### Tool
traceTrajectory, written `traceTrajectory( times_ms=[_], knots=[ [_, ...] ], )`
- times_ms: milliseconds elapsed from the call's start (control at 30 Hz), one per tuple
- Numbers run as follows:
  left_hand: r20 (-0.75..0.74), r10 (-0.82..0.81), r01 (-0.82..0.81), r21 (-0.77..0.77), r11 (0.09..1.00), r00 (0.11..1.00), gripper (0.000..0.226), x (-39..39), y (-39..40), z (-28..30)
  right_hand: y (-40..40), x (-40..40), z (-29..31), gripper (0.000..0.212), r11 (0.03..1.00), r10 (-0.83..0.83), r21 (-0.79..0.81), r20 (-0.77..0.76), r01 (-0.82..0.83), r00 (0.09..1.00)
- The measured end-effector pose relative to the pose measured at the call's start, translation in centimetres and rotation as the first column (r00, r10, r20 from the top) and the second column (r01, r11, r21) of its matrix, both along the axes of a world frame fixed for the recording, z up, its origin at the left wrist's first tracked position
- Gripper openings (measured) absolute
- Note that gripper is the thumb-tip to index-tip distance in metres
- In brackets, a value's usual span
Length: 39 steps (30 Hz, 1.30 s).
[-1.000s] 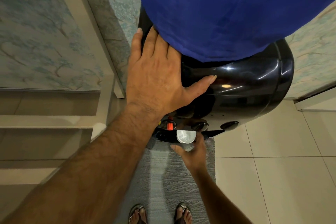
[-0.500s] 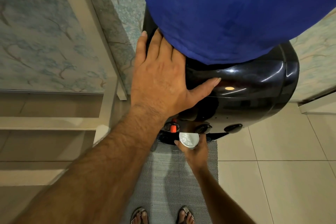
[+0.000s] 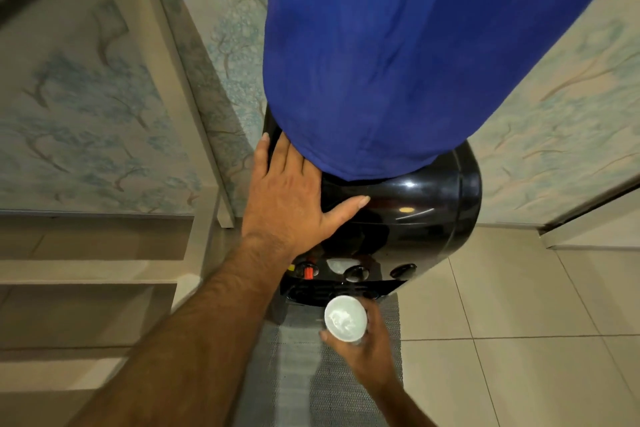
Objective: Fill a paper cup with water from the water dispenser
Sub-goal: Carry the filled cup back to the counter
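Note:
A black water dispenser stands against the wall, its bottle under a blue cloth cover. My left hand lies flat and spread on the dispenser's top left shoulder. My right hand grips a white paper cup with water glinting inside. The cup is upright, in front of and below the dispenser's taps and outside the drip tray. A red tap knob sits at the left of the tap row.
A grey woven mat lies on the beige floor tiles below the dispenser. Steps rise at the left beside a wallpapered wall. A door frame edge is at the right.
My right hand has drawn the cup out from under the taps, toward me and slightly right. The view has tilted up and back. My left hand has stayed on the dispenser.

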<state>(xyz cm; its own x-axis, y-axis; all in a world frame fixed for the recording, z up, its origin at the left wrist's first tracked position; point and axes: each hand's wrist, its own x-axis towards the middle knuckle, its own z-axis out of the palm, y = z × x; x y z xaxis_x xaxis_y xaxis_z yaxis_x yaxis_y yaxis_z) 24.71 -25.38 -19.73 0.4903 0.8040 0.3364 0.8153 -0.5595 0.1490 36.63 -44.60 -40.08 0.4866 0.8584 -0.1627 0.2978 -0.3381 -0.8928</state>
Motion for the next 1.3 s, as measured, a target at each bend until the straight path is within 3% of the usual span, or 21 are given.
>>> traceTrajectory(
  times_ms=[467, 833, 1100, 1300],
  knots=[
    [-0.094, -0.017, -0.002, -0.199, 0.98, 0.995, 0.116, -3.4, -3.2, 2.7, -2.4, -2.5, 15.0, 0.076, 0.966, 0.091, 0.244, -0.027, -0.081, 0.996],
    [-0.152, 0.196, -0.215, -0.119, 0.969, 0.969, 0.117, -11.8, -1.8, 10.7, 4.4, -6.6, 27.5, 0.078, 0.887, 0.259, 0.423, -0.121, -0.186, 0.958],
    [-0.192, 0.364, -0.374, -0.013, 0.927, 0.911, 0.111, -18.3, -0.4, 17.2, 11.1, -11.3, 35.0, 0.079, 0.849, 0.306, 0.48, -0.103, -0.222, 0.947],
    [-0.194, 0.491, -0.506, -0.034, 0.862, 0.849, 0.113, -24.4, -0.1, 20.1, 15.8, -16.0, 40.0, 0.079, 0.792, 0.401, 0.521, -0.05, -0.318, 0.915]
  ],
)
